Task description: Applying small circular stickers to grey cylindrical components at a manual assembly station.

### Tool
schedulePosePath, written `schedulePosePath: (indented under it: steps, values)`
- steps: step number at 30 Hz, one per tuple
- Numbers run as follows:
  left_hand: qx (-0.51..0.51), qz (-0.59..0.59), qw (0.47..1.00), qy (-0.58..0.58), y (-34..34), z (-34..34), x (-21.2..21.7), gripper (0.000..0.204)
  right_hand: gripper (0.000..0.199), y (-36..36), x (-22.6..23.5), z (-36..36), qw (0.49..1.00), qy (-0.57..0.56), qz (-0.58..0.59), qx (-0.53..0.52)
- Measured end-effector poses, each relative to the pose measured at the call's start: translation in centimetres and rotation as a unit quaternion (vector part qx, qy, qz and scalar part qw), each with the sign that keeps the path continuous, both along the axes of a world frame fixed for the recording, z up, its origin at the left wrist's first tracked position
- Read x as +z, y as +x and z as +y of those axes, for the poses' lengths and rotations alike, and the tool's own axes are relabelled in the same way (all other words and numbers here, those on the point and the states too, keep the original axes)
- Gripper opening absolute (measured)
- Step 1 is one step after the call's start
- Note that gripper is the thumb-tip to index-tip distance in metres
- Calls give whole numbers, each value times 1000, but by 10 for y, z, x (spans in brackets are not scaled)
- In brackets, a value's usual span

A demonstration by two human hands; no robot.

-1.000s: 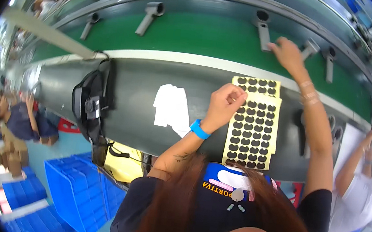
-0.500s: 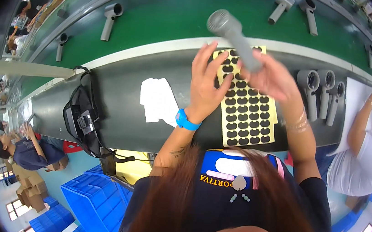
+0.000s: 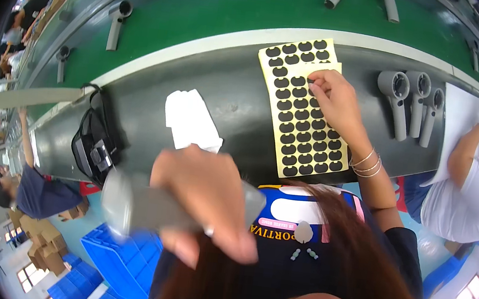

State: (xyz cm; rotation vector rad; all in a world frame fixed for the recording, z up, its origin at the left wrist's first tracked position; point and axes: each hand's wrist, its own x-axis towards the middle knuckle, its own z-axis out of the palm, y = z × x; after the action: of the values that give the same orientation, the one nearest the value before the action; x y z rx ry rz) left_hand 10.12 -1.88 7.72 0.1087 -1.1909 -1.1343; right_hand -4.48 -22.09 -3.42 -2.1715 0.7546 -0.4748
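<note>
Grey handle part [image 3: 153,207] lies crosswise in your left hand [image 3: 210,202] — long axis running left to right, close under the camera, blurred, fingers wrapped shut around it. Your right hand [image 3: 336,101] rests on the yellow sticker sheet [image 3: 306,107] — fingertips [image 3: 316,82] pinched at a black sticker.

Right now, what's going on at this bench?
A person at a grey bench beside a green conveyor belt holds a grey handle-shaped part, blurred and close to the camera, in the left hand. The right hand has its fingertips on a yellow sheet of black oval stickers, apparently picking at one. Three more grey parts lie to the right, and a white cloth lies to the sheet's left.
</note>
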Motion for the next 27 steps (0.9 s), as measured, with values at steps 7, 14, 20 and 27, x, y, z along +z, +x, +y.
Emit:
schedulePosePath:
  steps: [7,14,20,27]
  values:
    - [-84,51,989,-108,-23,-8,35,24,23,42,-10,23,1000,-7,2,8]
    - [-104,55,980,-161,-24,-7,31,31,26,47,-13,29,998,-63,6,21]
    - [-164,101,968,-162,-22,-24,23,29,25,39,-24,22,998,-55,11,-38]
    - [-109,82,985,-105,-32,1,11,33,24,44,-15,27,1000,-15,3,-6]
